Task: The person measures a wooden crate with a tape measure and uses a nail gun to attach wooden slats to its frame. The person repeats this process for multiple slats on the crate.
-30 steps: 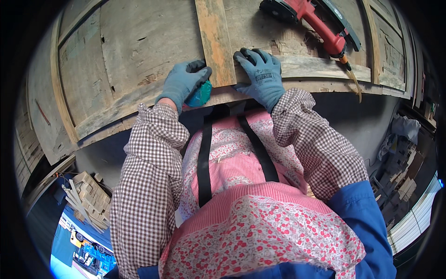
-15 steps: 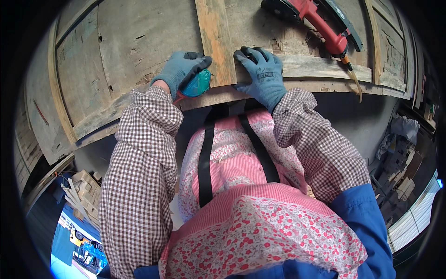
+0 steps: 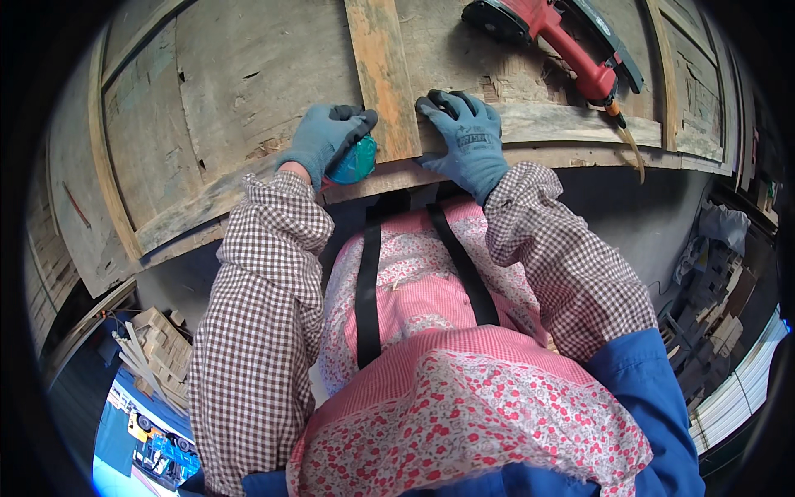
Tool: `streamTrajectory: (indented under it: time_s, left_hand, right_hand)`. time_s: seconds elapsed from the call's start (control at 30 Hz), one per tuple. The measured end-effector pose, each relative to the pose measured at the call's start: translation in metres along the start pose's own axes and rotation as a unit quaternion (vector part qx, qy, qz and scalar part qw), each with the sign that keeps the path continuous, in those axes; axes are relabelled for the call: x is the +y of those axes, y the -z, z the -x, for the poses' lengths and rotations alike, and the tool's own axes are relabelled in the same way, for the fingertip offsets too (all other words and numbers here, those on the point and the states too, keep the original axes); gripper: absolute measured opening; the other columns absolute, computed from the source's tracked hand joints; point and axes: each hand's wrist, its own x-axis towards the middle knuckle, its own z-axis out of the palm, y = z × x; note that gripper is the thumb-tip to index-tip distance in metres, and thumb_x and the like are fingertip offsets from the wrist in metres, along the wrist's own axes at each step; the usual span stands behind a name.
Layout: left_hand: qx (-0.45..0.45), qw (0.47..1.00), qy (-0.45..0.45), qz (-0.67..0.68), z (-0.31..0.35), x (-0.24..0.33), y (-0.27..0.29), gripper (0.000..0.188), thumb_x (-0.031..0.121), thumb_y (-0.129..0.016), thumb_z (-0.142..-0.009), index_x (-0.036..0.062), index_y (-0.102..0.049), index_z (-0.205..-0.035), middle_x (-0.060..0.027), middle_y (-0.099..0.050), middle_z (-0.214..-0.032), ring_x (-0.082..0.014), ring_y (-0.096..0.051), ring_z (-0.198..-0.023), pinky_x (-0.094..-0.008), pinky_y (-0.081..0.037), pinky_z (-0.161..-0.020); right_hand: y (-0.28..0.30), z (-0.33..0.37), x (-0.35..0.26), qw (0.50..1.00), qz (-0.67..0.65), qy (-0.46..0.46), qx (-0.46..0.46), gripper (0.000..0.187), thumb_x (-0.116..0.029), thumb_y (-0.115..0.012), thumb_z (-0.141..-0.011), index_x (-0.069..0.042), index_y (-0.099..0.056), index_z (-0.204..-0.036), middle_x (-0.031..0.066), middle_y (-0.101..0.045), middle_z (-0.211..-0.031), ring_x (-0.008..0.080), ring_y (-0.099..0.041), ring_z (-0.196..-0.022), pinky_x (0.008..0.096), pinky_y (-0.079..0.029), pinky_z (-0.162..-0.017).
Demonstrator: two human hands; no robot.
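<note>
My left hand [image 3: 323, 142], in a grey-blue glove with dark fingertips, is closed round a rounded, shiny teal tape measure [image 3: 356, 161]. Part of it is hidden under the palm. It sits at the front edge of a wooden panel, just left of an upright wooden slat [image 3: 383, 79]. On the slat's other side, my right hand [image 3: 468, 137], gloved alike, rests on the panel with its fingers apart and bent at the tips. Its thumb reaches toward the slat's lower end. Nothing shows in this hand.
A red-and-black nail gun [image 3: 571, 50] with a yellowish air hose [image 3: 636, 153] lies on the panel [image 3: 273, 66] at the far right. Stacked wood pieces [image 3: 157, 352] stand low on the left, and more wood [image 3: 712, 306] lies at the right.
My left hand has shifted slightly, its wrist moving a little right and down, with the teal tape measure still in it. The right hand stays nearly in place.
</note>
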Motion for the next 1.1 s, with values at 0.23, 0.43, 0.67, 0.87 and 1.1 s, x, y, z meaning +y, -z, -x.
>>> streamTrajectory:
  time_s: [0.23, 0.43, 0.67, 0.87, 1.1]
  left_hand:
    - [0.034, 0.998, 0.011, 0.048, -0.011, -0.024, -0.009, 0.044, 0.040, -0.065, -0.075, 0.0047, -0.065, -0.101, -0.0126, -0.067, -0.084, -0.0187, -0.063, -0.075, -0.0298, -0.048, -0.070]
    - [0.060, 0.998, -0.001, 0.031, 0.021, -0.003, -0.006, 0.052, 0.040, -0.068, -0.075, 0.0030, -0.060, -0.110, -0.0138, -0.063, -0.103, -0.0217, -0.061, -0.094, -0.0295, -0.045, -0.084]
    - [0.115, 0.909, -0.036, 0.399, 0.065, -0.024, -0.008, 0.040, 0.034, -0.056, -0.087, 0.0018, -0.057, -0.111, -0.0079, -0.062, -0.101, -0.0161, -0.059, -0.089, -0.0266, -0.047, -0.078]
    - [0.206, 0.867, -0.429, -0.148, 0.127, 0.027, -0.014, 0.037, 0.029, -0.045, -0.092, 0.0028, -0.044, -0.117, -0.0081, -0.054, -0.106, -0.0239, -0.056, -0.094, -0.0355, -0.046, -0.084]
    - [-0.043, 0.856, -0.088, 0.508, 0.137, 0.023, -0.021, 0.033, 0.028, -0.044, -0.093, 0.0032, -0.047, -0.115, -0.0085, -0.056, -0.104, -0.0165, -0.058, -0.089, -0.0298, -0.052, -0.074]
  right_hand:
    - [0.007, -0.001, -0.005, 1.000, -0.017, -0.010, -0.015, 0.072, -0.038, -0.075, -0.055, -0.024, -0.049, -0.121, 0.0037, -0.042, -0.128, 0.0280, -0.034, -0.120, 0.0461, -0.024, -0.100]
    - [0.026, 0.002, -0.005, 0.997, -0.033, 0.020, -0.070, 0.087, -0.037, -0.075, -0.056, -0.020, -0.035, -0.132, 0.0050, -0.037, -0.133, 0.0255, -0.032, -0.123, 0.0470, -0.021, -0.102]
    - [0.057, 0.017, -0.019, 0.954, -0.297, -0.023, -0.032, 0.084, -0.031, -0.070, -0.068, -0.006, -0.028, -0.136, 0.0187, -0.035, -0.135, 0.0319, -0.036, -0.123, 0.0396, -0.029, -0.101]
    - [0.122, 0.004, -0.089, 0.953, -0.160, 0.240, -0.090, 0.084, -0.040, -0.069, -0.070, -0.008, -0.029, -0.136, 0.0223, -0.033, -0.132, 0.0391, -0.042, -0.112, 0.0396, -0.035, -0.096]
    - [0.124, -0.002, -0.088, 0.944, -0.187, 0.241, -0.125, 0.087, -0.038, -0.071, -0.067, -0.008, -0.027, -0.136, 0.0269, -0.033, -0.130, 0.0418, -0.045, -0.108, 0.0436, -0.039, -0.092]
